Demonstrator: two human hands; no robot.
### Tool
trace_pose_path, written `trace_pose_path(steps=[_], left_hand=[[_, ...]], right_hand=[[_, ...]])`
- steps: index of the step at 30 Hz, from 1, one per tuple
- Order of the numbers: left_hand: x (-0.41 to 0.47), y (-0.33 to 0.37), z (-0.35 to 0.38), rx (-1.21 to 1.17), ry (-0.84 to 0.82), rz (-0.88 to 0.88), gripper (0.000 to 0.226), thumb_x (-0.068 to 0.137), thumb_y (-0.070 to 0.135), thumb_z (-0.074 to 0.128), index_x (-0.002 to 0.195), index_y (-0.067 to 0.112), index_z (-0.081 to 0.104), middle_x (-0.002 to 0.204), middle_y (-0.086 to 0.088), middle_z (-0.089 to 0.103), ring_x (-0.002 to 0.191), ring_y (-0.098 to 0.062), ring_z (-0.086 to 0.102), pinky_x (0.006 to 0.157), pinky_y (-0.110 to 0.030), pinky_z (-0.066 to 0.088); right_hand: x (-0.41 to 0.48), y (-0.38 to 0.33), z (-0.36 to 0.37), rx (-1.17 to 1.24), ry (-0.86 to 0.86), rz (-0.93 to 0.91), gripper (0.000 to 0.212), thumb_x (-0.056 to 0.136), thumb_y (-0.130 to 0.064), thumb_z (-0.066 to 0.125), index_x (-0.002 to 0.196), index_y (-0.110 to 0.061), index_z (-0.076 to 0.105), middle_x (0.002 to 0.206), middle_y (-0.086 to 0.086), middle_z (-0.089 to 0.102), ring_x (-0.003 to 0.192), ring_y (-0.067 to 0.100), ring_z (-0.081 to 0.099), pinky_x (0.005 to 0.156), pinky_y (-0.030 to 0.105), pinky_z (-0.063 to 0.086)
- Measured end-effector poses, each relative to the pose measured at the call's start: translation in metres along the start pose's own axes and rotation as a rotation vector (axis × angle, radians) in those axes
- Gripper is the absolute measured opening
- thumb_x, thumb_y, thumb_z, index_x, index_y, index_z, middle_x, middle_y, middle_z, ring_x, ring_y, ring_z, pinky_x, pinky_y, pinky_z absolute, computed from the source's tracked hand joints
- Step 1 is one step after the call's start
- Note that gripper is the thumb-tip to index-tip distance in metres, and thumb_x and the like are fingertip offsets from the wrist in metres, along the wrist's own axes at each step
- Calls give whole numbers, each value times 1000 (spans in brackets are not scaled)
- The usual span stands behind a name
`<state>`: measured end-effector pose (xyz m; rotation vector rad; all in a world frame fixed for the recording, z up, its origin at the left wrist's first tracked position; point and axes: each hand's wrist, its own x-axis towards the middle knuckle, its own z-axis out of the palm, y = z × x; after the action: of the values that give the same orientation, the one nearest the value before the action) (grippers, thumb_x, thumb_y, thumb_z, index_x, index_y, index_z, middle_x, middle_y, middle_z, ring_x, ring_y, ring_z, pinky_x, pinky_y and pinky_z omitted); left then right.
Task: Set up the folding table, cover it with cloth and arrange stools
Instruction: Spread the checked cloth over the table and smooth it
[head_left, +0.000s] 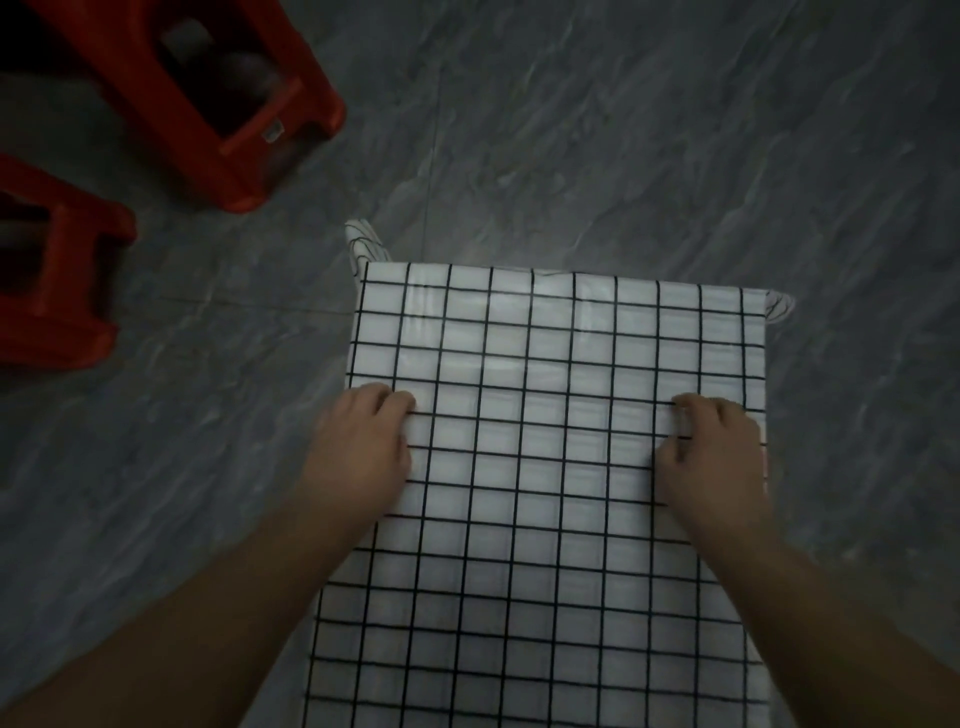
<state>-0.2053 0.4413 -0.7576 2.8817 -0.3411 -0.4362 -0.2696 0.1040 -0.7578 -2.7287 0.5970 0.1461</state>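
A white cloth (550, 364) with a black grid pattern lies spread over the folding table, hiding the tabletop beneath it; its corners hang off at the far left and far right. My left hand (363, 447) rests on the cloth at the table's left edge, fingers curled and pressing down on it. My right hand (711, 452) rests on the cloth near the right edge, fingers bent against the fabric. Whether either hand pinches the fabric is unclear. Two red plastic stools stand on the floor at the left: one stool (218, 104) at the far left, another stool (57, 291) nearer.
Grey marbled floor tiles (649, 130) surround the table on all sides. The room is dim.
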Motion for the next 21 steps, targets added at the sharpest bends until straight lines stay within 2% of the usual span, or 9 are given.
trace_pose_path(steps=[2, 4, 8, 12, 16, 18, 21], left_hand=[[15, 13, 0, -19, 35, 40, 42, 78, 10, 65, 120, 17, 62, 118, -4, 59, 109, -26, 51, 91, -39, 42], [38, 32, 1, -59, 31, 158, 45, 75, 7, 64, 119, 16, 62, 119, -5, 58, 110, -27, 52, 94, -41, 44], [97, 65, -5, -38, 49, 284, 40, 81, 12, 61, 120, 20, 63, 119, -3, 60, 112, -27, 51, 92, -41, 39], [149, 64, -15, -8, 34, 264, 41, 86, 22, 61, 127, 24, 58, 135, -3, 53, 124, -28, 45, 99, -43, 37], [177, 59, -15, -9, -60, 256, 54, 94, 38, 56, 146, 31, 43, 150, 5, 46, 137, -22, 39, 113, -47, 30], [185, 61, -14, -26, -92, 201, 51, 98, 41, 49, 147, 35, 40, 148, 5, 49, 135, -22, 44, 112, -49, 31], [190, 59, -15, -6, -154, 120, 37, 101, 39, 44, 136, 35, 51, 133, 4, 60, 124, -25, 53, 105, -49, 37]], right_hand=[[8, -19, 2, 23, -15, -92, 43, 82, -7, 62, 124, -9, 60, 121, 14, 58, 108, 31, 49, 91, 46, 44], [20, -44, 7, 24, -51, -237, 42, 83, -10, 62, 125, -11, 59, 123, 11, 57, 110, 29, 51, 93, 45, 44], [57, -88, 24, -37, -112, -431, 53, 82, -19, 59, 134, -16, 54, 136, 9, 53, 124, 30, 49, 102, 46, 43], [96, -112, 32, -63, -88, -437, 53, 84, -24, 59, 137, -18, 51, 142, 7, 49, 131, 27, 45, 106, 47, 39], [125, -119, 35, -83, -54, -406, 49, 93, -33, 54, 140, -21, 48, 142, 5, 50, 130, 26, 45, 107, 46, 33], [133, -117, 38, -145, -113, -392, 48, 96, -39, 48, 142, -24, 46, 140, 2, 52, 129, 25, 45, 109, 47, 29], [139, -113, 42, -224, -168, -392, 41, 96, -43, 44, 133, -26, 51, 132, -1, 56, 123, 24, 48, 107, 46, 29]])
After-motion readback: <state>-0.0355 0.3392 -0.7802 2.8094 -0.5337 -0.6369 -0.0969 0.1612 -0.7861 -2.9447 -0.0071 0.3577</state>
